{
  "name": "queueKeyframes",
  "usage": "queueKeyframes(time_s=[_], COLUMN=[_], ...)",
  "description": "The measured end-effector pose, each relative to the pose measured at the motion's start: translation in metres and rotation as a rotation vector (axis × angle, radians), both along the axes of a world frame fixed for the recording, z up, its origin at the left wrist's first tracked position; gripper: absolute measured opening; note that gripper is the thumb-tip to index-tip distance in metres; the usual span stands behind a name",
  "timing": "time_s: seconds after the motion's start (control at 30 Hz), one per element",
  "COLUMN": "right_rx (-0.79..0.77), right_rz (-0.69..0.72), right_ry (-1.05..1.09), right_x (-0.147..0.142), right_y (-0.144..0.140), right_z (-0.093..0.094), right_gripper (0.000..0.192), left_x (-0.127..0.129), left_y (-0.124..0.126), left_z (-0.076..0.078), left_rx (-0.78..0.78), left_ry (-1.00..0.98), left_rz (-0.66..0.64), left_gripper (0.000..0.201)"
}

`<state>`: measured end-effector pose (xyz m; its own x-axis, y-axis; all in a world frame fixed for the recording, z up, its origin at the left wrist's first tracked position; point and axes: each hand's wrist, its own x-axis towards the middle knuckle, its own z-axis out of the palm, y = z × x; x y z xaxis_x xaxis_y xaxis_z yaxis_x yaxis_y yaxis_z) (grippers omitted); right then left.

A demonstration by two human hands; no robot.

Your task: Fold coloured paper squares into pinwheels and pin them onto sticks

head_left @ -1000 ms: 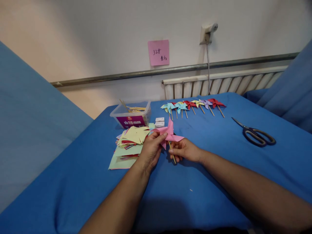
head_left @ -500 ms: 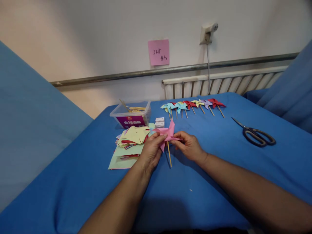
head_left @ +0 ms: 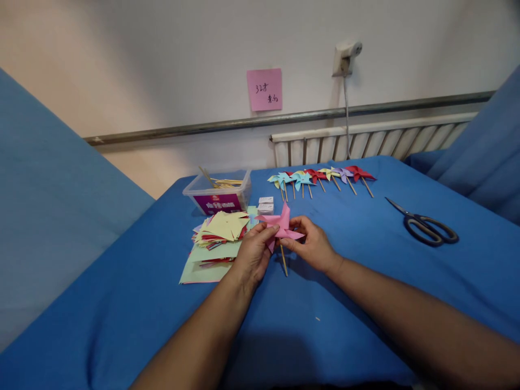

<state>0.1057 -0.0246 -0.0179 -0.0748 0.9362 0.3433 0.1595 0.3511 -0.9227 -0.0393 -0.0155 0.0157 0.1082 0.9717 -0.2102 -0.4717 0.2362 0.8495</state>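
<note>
A pink paper pinwheel (head_left: pixel 281 223) on a thin wooden stick (head_left: pixel 283 261) is held between both hands above the blue cloth. My left hand (head_left: pixel 252 253) pinches its left blades. My right hand (head_left: pixel 311 245) grips the right blades from the other side, fingers curled behind the paper. The stick hangs down between the two hands, free at its lower end.
A pile of cut coloured paper squares (head_left: pixel 215 238) lies left of the hands. Behind it stands a clear plastic box of wooden sticks (head_left: pixel 219 192) and two small white boxes (head_left: pixel 266 204). A row of finished pinwheels (head_left: pixel 320 176) lies at the back. Scissors (head_left: pixel 426 226) lie at right.
My right hand has left the stick's lower part and moved up onto the pinwheel's right blades. The left hand has kept its hold.
</note>
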Motion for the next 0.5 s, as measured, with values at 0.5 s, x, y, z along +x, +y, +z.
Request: queueKeyframes(time_s=[0.5], right_rx=[0.110], right_rz=[-0.170], right_ry=[-0.124], right_x=[-0.0003], right_y=[0.0016], right_z=[-0.0044], right_gripper=[0.034], left_x=[0.0032], left_y=[-0.0036], left_z=[0.0005], left_rx=[-0.042], left_ry=[-0.037], left_rz=[-0.028], left_gripper=[0.020])
